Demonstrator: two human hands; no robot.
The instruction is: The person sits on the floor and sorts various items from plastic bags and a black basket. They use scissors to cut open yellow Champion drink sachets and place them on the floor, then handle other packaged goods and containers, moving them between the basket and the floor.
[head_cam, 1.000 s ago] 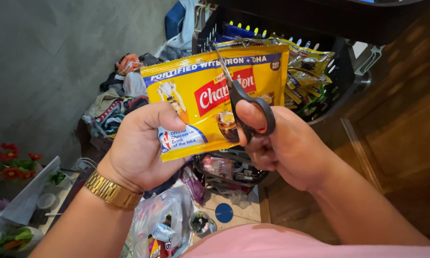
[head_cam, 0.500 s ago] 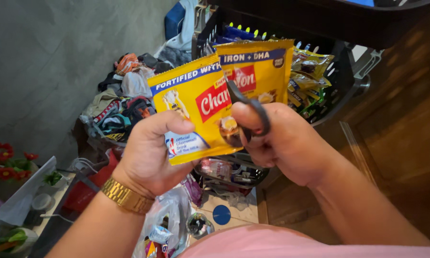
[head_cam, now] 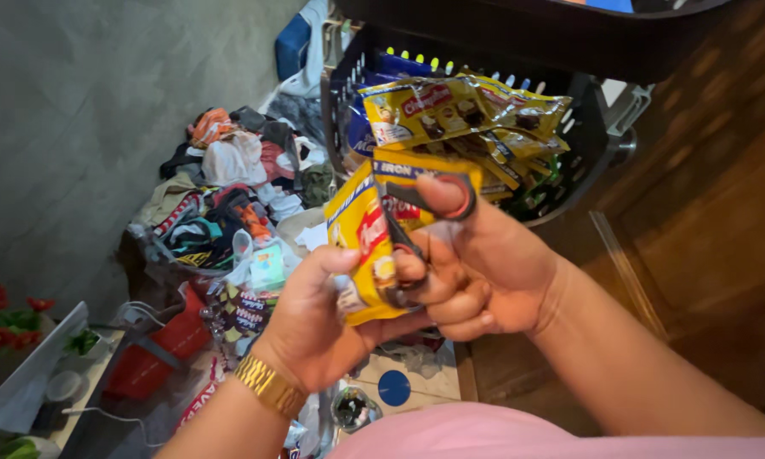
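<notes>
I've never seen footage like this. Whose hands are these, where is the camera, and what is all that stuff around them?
There is no machine here: these are a person's two bare hands, filmed by one camera worn on their head, looking down. The pink at the bottom edge is their shirt.

The left hand, with a gold wristwatch, grips a yellow sachet. The right hand holds black-handled scissors, thumb through one ring, pressed against that sachet. The blades are mostly hidden, so I cannot tell how far they are closed.

Behind the hands, a dark plastic basket holds more yellow sachets. Lower left on the floor lies a pile of clothes, and red flowers show at the left edge.
</notes>
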